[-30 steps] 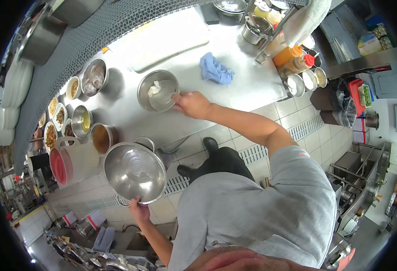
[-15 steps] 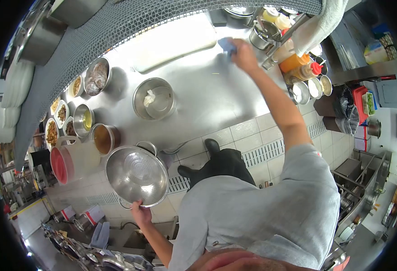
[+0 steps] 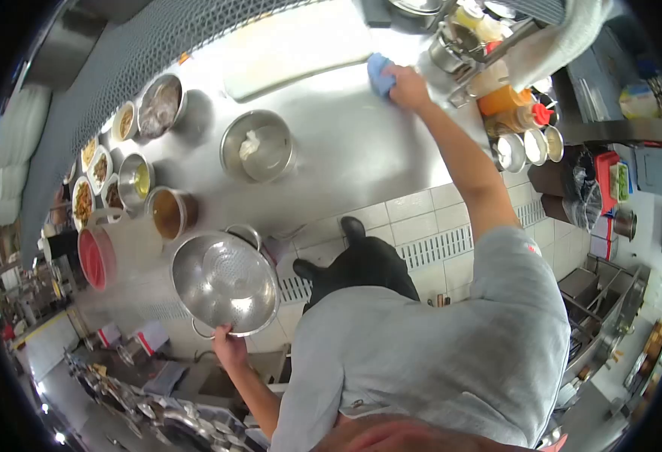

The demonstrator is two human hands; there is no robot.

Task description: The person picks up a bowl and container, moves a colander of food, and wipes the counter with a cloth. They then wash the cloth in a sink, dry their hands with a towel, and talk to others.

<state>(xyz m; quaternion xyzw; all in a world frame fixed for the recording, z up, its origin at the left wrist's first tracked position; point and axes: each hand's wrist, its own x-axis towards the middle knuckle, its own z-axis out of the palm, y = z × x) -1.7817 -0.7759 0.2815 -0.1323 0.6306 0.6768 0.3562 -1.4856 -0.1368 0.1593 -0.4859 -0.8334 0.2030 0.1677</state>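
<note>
My left hand (image 3: 230, 345) grips the near rim of a steel colander (image 3: 221, 282), by one of its loop handles. The colander is held out past the counter's edge, its bowl facing up. At the far right of the steel counter (image 3: 346, 151), my right hand (image 3: 408, 87) is closed on a blue cloth (image 3: 380, 74) pressed to the surface. The cloth lies close to the right end of a long white cutting board (image 3: 301, 49). Between my hands stands a steel bowl (image 3: 278, 154) with a small white lump (image 3: 249, 145) in it.
Along the counter's left are a bowl with a dark wrapped lump (image 3: 160, 109), a bowl of yellow liquid (image 3: 136, 181), a brown-filled container (image 3: 171, 213) and a red-filled pitcher (image 3: 96, 256). Sauce bottles (image 3: 512, 113) and small white-filled tubs (image 3: 510, 152) line the right end.
The view has shifted slightly. My right hand stays at the board's right end, with the cloth showing more clearly. My left hand still holds the colander at the rim.
</note>
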